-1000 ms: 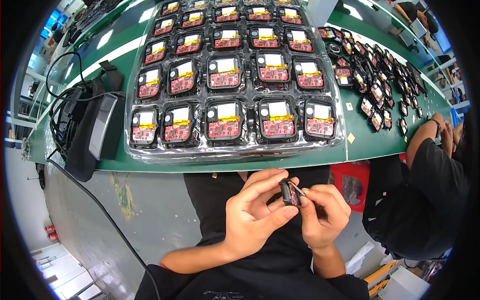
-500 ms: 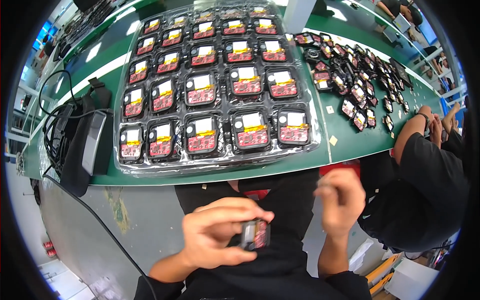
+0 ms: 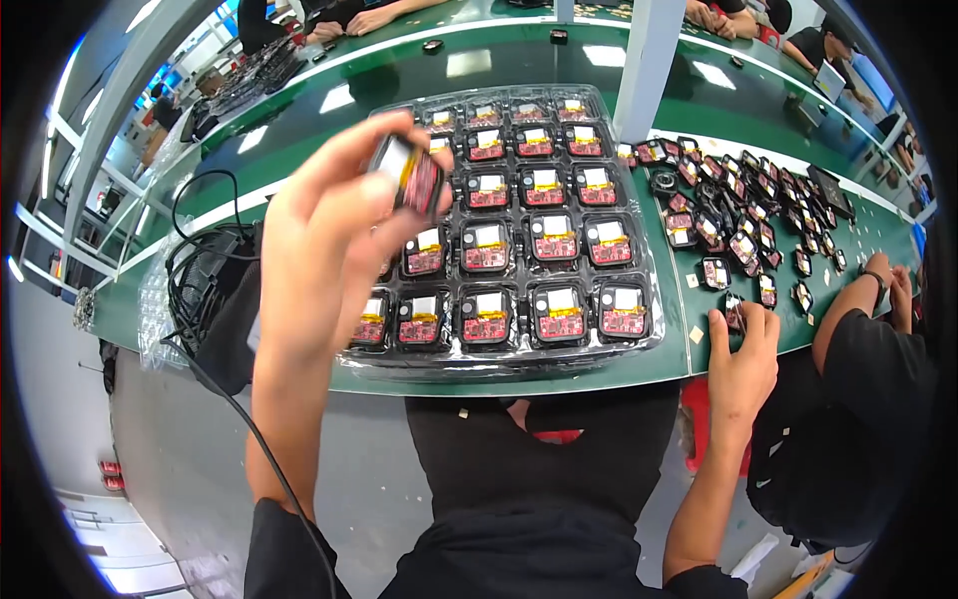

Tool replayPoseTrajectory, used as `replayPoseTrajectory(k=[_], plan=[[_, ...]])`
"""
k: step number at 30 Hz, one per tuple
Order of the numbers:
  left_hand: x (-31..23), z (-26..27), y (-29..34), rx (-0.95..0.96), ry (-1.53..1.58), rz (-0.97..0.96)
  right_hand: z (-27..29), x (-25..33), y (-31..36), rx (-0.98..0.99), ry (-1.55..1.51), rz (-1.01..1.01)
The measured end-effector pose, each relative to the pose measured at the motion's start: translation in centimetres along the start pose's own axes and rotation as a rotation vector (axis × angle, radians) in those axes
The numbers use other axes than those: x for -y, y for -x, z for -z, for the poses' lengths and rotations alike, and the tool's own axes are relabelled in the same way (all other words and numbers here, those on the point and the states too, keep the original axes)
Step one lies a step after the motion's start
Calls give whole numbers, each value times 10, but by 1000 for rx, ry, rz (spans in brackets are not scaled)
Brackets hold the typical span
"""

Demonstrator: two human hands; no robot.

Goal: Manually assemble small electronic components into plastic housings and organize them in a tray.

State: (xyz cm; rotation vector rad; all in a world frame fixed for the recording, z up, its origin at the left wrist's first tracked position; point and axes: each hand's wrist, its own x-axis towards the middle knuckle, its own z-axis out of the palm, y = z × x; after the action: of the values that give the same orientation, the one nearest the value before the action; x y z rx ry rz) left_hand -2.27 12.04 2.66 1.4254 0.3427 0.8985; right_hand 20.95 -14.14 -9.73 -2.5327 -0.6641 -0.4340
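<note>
My left hand is raised over the left side of the clear plastic tray. Between its thumb and fingers is a small black-cased electronic module with a red circuit board, yellow tape and a pale rectangle, held tilted and partly blurred. Rows of similar modules sit in the tray's pockets, and my left hand hides several at the far left. To the right, my right hand closes its thumb and fingers round another module on the green table, at the near edge of a loose pile.
A black cable runs from the bundle at left past my left forearm. A white post rises behind the tray. Close at my right sits a co-worker in a dark sleeve. More people's hands rest across the table.
My left hand has lifted its module from over my lap to above the tray. My right hand has reached from near my lap to a module by the pile. The view has shifted.
</note>
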Motion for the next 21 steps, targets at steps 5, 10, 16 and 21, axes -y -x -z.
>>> replayPoseTrajectory(k=[5, 10, 16, 21], plan=[[23, 25, -88, 19, -374, 52, -3, 0, 1, -37, -14, 23], [56, 48, -142, 36, -828, 28, -6, -1, 4, -80, -19, 63], [62, 55, -151, 32, -1197, -274, -8, -5, 3, -112, -40, 91], [65, 59, -148, 201, -1285, -294, -9, -6, 3, -105, -49, 73]])
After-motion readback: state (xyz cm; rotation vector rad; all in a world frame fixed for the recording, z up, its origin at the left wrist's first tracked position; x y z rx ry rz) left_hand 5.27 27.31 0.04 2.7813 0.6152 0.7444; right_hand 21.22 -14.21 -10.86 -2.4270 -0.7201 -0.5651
